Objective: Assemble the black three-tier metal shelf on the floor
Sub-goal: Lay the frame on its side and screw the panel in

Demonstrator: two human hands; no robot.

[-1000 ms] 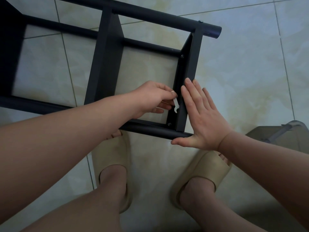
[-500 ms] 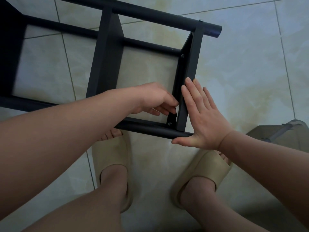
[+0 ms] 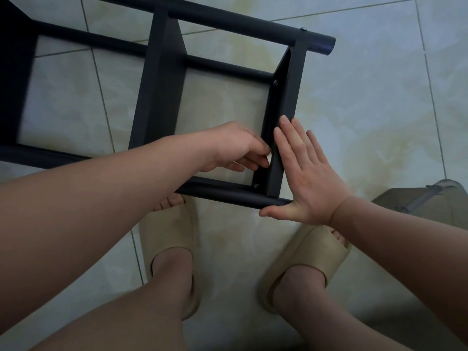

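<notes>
On the floor: the black shelf (image 3: 162, 79) is lying on its side across the pale tiles (image 3: 367, 110), just in front of the person's feet in beige sandals (image 3: 167, 231). Its long tubes are running from left to right in the view.
End panel: the last cross piece (image 3: 291, 97) is standing between the two hands, and its long axis is pointing away from the person.
Left hand: the left hand (image 3: 235, 145) is reaching inside the frame and pinching a small white tool (image 3: 270, 158) between thumb and curled fingers. Most of the tool is hidden, so its kind is not sure.
Right hand: the right hand (image 3: 311, 178) is pressing flat, with straight fingers, on the outer face of the end panel. Its thumb is touching the end of the near tube (image 3: 228, 192).
Screws: the near screw (image 3: 256, 185) is sitting in the inner corner, just below the left fingertips, toward the person. The far screw (image 3: 275, 83) is well apart, at the other end of the panel.
Step (a judgement): the person is probably tightening the panel to the tubes.
Key relation: the near screw is lying on the inner face, so the left hand is the nearer one. The right hand is only bracing from the outside.
</notes>
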